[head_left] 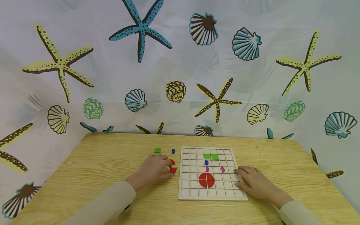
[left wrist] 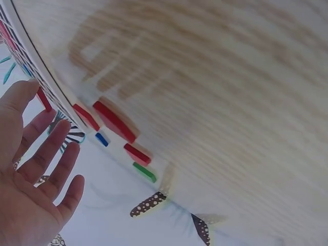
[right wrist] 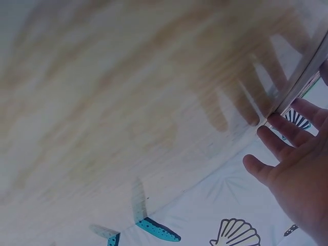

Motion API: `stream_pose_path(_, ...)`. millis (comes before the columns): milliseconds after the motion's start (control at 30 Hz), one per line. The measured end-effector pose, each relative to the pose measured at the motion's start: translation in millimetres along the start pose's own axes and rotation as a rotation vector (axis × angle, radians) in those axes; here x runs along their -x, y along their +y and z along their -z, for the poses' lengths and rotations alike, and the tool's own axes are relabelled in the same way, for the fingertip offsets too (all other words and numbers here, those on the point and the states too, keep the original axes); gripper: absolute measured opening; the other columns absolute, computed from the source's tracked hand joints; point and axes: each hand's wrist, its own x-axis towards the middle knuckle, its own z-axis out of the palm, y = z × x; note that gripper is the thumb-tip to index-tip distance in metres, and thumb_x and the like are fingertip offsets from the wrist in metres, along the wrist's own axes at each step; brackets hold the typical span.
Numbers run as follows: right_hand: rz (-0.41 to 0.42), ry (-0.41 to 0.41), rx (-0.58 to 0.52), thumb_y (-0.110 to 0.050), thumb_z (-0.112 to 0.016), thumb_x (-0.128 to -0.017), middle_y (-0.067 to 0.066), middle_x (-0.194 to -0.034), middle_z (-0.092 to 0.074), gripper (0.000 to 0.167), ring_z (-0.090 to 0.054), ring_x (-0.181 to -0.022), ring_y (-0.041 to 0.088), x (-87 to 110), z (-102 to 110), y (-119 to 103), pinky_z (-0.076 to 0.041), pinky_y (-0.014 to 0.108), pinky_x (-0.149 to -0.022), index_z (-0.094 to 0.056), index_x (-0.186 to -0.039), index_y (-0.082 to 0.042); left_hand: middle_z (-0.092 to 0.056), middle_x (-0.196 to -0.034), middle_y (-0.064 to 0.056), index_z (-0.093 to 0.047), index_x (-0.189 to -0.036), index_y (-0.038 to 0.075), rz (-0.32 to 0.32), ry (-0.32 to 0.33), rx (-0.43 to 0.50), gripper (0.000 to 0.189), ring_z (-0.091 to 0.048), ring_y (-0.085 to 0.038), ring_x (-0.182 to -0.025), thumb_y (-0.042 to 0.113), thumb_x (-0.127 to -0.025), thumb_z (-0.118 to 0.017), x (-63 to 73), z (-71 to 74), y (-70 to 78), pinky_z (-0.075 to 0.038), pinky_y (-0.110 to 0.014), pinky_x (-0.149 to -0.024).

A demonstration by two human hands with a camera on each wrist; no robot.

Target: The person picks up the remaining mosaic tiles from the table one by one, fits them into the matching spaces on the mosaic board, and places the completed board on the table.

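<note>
Red piece (head_left: 173, 170) is pinched between the thumb and index finger of the left hand (head_left: 152, 168), just left of the grid board (head_left: 194, 193), with that hand's remaining fingers loosely extended. The right hand (head_left: 254, 182) is relaxed, grasps nothing, and touches the board's right edge with its fingertips. Farther out on the worktop (head_left: 152, 206), beyond the pinched piece, lie a second red piece (head_left: 172, 161), partly hidden by the left hand, then a blue half-disc (head_left: 173, 151) and, left of it, a green square (head_left: 157, 150).
</note>
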Motion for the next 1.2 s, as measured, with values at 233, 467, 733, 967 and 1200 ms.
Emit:
stream_pose_path(233,-0.005,-0.002,-0.011,-0.041,-0.049,-0.092,0.015,-0.131,-0.049,0.050,-0.044,-0.122,0.033,0.4,1,0,-0.032,0.054,-0.099,-0.050,-0.129,-0.008,-0.064,-0.091,0.003,-0.065,-0.088,0.020,-0.028,-0.043,-0.024,0.026,-0.056,-0.018,-0.085,0.044,-0.079,-0.066,-9.7,11.5,15.2,-0.044,-0.038,-0.079)
stream_pose_path(467,-0.007,-0.007,-0.013,-0.041,-0.049,-0.092,0.014,-0.131,-0.049,0.050,-0.045,-0.121,0.033,0.0,1,0,-0.032,0.054,-0.099,-0.050,-0.129,-0.008,-0.063,-0.092,0.002,-0.065,-0.089,0.019,-0.052,-0.069,0.018,0.026,-0.055,-0.019,-0.088,0.043,-0.079,-0.067,-20.8,15.0,32.0,-0.043,-0.040,-0.080)
stream_pose_path(733,-0.009,-0.006,-0.013,-0.040,-0.050,-0.091,0.015,-0.131,-0.049,0.049,-0.045,-0.121,0.033,-0.1,-1,2,-0.032,0.054,-0.099,-0.050,-0.129,-0.008,-0.064,-0.093,0.005,-0.065,-0.089,0.021,-0.066,-0.090,-0.008,0.026,-0.056,-0.017,-0.094,0.045,-0.079,-0.066,-31.3,5.5,48.4,-0.043,-0.037,-0.086)
stream_pose_path(967,-0.009,-0.018,-0.012,-0.043,-0.047,-0.092,0.014,-0.132,-0.048,0.051,-0.044,-0.122,0.033,0.0,-1,1,-0.032,0.054,-0.099,-0.050,-0.130,-0.009,-0.064,-0.097,0.006,-0.065,-0.094,0.022,-0.082,-0.137,0.015,0.026,-0.054,-0.015,-0.093,0.045,-0.081,-0.063,-37.7,0.0,65.2,-0.041,-0.034,-0.084)
stream_pose_path(1200,-0.010,-0.020,-0.024,-0.043,-0.046,-0.092,0.016,-0.133,-0.047,0.052,-0.043,-0.123,0.034,0.8,1,0,-0.031,0.055,-0.099,-0.049,-0.130,-0.008,-0.064,-0.094,0.008,-0.065,-0.093,0.023,-0.167,-0.091,-0.023,0.026,-0.056,-0.013,-0.091,0.047,-0.083,-0.061,-46.5,-6.9,82.2,-0.044,-0.030,-0.081)
